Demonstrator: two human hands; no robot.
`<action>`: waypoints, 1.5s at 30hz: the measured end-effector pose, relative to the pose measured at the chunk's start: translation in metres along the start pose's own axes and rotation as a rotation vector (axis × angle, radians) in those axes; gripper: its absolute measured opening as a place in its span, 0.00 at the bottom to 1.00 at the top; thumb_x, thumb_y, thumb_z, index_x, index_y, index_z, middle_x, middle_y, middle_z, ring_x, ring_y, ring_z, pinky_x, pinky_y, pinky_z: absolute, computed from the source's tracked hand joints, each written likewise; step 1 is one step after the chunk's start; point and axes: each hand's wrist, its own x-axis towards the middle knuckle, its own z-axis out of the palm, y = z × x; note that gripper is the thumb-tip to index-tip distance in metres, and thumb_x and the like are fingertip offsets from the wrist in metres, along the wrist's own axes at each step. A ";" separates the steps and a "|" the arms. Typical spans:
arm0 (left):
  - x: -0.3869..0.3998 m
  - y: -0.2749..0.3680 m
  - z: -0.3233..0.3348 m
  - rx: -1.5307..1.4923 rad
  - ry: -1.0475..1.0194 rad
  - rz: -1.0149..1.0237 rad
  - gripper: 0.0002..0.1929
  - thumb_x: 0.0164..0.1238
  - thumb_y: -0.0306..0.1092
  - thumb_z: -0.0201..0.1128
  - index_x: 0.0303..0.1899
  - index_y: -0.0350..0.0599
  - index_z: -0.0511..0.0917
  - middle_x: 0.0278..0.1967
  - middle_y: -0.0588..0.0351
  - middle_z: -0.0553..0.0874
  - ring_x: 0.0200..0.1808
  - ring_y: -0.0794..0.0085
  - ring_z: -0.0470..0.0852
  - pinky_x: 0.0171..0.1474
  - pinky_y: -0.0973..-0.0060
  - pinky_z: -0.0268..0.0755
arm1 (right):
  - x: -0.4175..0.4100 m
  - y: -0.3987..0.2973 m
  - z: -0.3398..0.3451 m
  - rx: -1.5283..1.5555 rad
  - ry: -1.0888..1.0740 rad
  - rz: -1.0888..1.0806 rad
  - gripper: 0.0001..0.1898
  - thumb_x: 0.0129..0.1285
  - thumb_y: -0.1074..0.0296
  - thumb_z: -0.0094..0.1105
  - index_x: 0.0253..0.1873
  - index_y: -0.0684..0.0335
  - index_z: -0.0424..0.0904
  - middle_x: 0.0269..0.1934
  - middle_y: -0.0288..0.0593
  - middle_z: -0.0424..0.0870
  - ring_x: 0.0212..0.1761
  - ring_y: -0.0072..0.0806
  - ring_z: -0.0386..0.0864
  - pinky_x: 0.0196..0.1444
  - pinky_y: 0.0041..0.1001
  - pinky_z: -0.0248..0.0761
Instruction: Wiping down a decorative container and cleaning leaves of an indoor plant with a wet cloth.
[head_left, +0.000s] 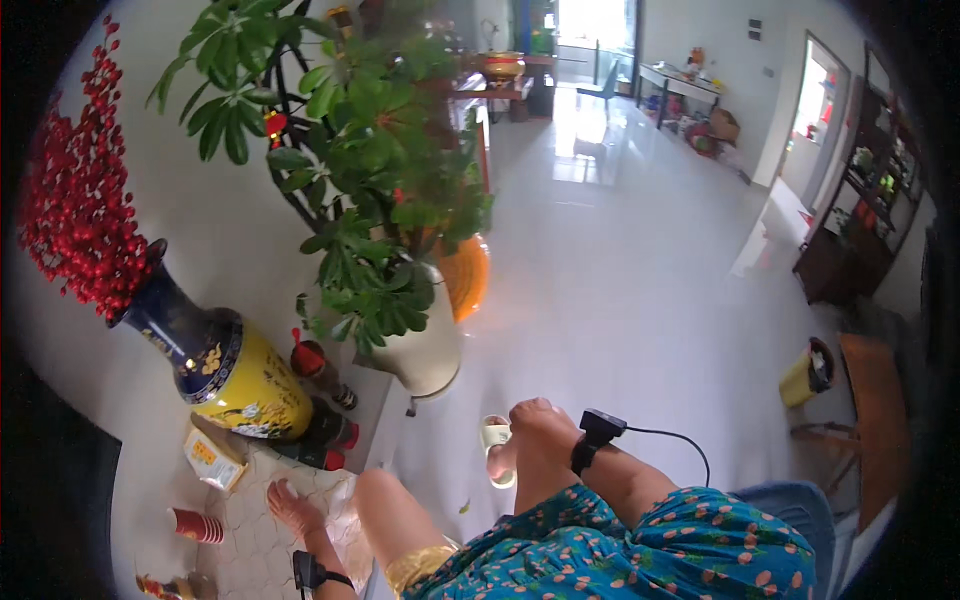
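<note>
My left hand (295, 508), with a dark device strapped at the wrist, lies on a pale patterned surface (251, 544) and holds nothing. Near it are a stack of red paper cups (196, 525) and a white and yellow packet (214, 459). Over my right knee rests my right hand (541, 424), with nothing visible in it and its fingertips partly hidden. A black device (600, 427) with a cable is strapped to that wrist. Dark bottles with red caps (319, 450) lie or stand beyond my left hand, beside a yellow and blue vase (255, 375).
Red berry branches (90, 202) rise from the vase. A leafy plant in a white pot (427, 352) stands ahead. To the right are a yellow bin (802, 379), a wooden chair (874, 420) and a dark shelf unit (847, 255). A side table (682, 82) stands far back.
</note>
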 end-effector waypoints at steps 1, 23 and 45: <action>0.002 0.005 -0.002 0.005 -0.006 -0.011 0.24 0.46 0.18 0.62 0.49 0.42 0.71 0.55 0.44 0.71 0.60 0.50 0.66 0.63 0.56 0.56 | 0.015 0.018 0.011 0.011 0.013 0.025 0.19 0.35 0.62 0.66 0.38 0.60 0.84 0.42 0.49 0.83 0.50 0.42 0.79 0.53 0.32 0.73; 0.008 -0.004 0.010 0.147 -0.054 0.000 0.20 0.53 0.23 0.61 0.50 0.44 0.72 0.55 0.48 0.73 0.61 0.56 0.67 0.64 0.62 0.57 | 0.081 0.073 0.105 0.006 0.480 -0.031 0.19 0.55 0.51 0.56 0.43 0.59 0.80 0.42 0.46 0.78 0.50 0.42 0.75 0.46 0.39 0.74; 0.009 -0.001 0.004 0.174 -0.013 0.098 0.20 0.52 0.25 0.62 0.50 0.46 0.72 0.51 0.51 0.75 0.57 0.56 0.70 0.60 0.60 0.61 | 0.083 0.040 0.087 0.008 0.417 -0.031 0.16 0.56 0.55 0.54 0.38 0.62 0.82 0.41 0.47 0.81 0.49 0.39 0.76 0.49 0.36 0.74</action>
